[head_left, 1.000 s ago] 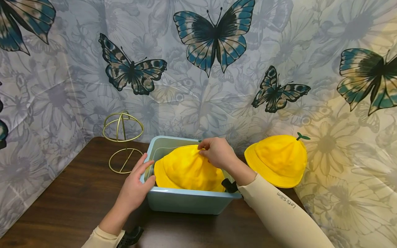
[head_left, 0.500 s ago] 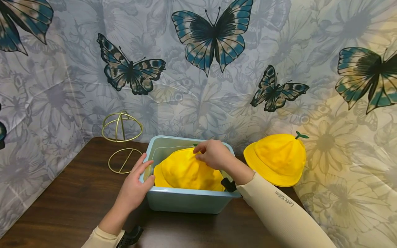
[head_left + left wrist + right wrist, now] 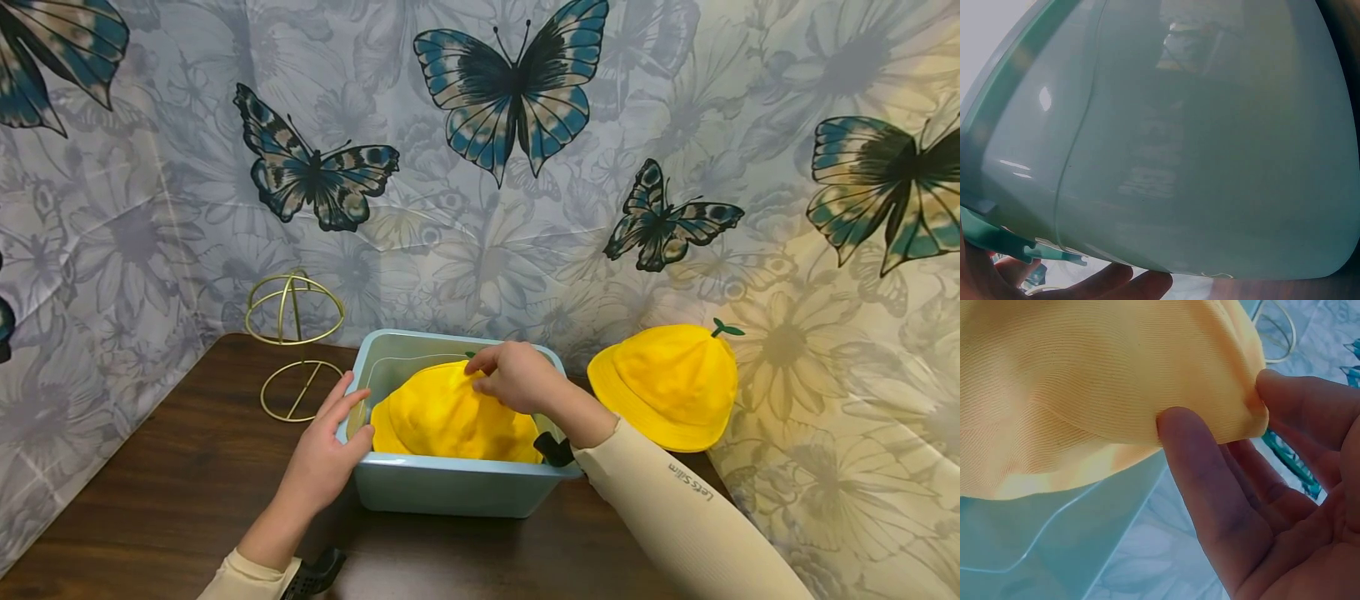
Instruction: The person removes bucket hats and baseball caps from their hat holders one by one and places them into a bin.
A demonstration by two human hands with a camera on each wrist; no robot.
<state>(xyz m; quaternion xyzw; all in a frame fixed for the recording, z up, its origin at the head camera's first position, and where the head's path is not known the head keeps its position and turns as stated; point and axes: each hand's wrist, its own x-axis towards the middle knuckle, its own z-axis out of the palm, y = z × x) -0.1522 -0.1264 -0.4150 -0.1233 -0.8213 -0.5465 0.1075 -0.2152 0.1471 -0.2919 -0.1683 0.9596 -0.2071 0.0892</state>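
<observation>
In the head view, a yellow bucket hat (image 3: 442, 408) sits in a pale blue-green plastic bin (image 3: 457, 487). My right hand (image 3: 521, 375) pinches the hat's crown between thumb and fingers. The right wrist view shows the ribbed cloth of the hat (image 3: 1116, 375) folded up to a point at the fingertips (image 3: 1182, 428). A bit of green sprout peeks out by those fingers. My left hand (image 3: 330, 450) rests on the bin's left rim with its fingers fairly straight. The outside wall of the bin (image 3: 1160, 144) fills the left wrist view.
A second yellow hat (image 3: 667, 387) with a green sprout stands right of the bin. Behind the bin at left is a gold wire stand (image 3: 296, 317). The dark wooden table (image 3: 172, 492) meets a butterfly-print cloth (image 3: 487, 250) at the back.
The right hand has sunk slightly and shifted a little left, and the pinched hat has settled lower in the bin. The left hand stays on the rim.
</observation>
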